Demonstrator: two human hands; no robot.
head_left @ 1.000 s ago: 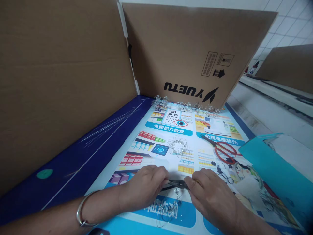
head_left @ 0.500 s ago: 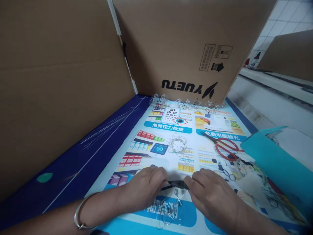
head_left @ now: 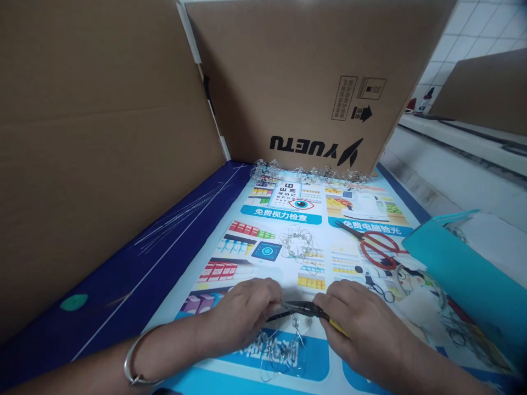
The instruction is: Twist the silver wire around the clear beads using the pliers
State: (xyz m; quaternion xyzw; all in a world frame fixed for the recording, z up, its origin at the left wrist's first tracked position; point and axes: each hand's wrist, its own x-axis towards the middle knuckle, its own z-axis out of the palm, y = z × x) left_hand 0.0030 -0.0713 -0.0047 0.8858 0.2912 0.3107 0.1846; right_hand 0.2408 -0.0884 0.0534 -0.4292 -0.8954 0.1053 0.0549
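Observation:
My right hand (head_left: pixel 356 321) is closed round needle-nose pliers (head_left: pixel 307 308) with dark jaws and a yellow handle. The jaws point left and reach the fingertips of my left hand (head_left: pixel 253 307). Those fingers are pinched together at the jaw tips, seemingly on thin wire; the exact grip is hidden. Below the jaws, between both hands, hangs a tangled piece of clear wire with beads (head_left: pixel 280 348). A wire flower ring (head_left: pixel 297 242) lies on the printed sheet just beyond my hands.
Red-handled scissors (head_left: pixel 376 247) lie right of the ring. A turquoise box (head_left: pixel 465 263) stands at the right, with wire loops (head_left: pixel 461 329) near it. More wire pieces (head_left: pixel 313 176) line the foot of the cardboard wall (head_left: pixel 288 82). Loose wire strands (head_left: pixel 177 214) lie on the left.
My right hand has shifted slightly right and turned, so more of the pliers and their yellow handle shows. My left hand has hardly moved. The view has shifted a little.

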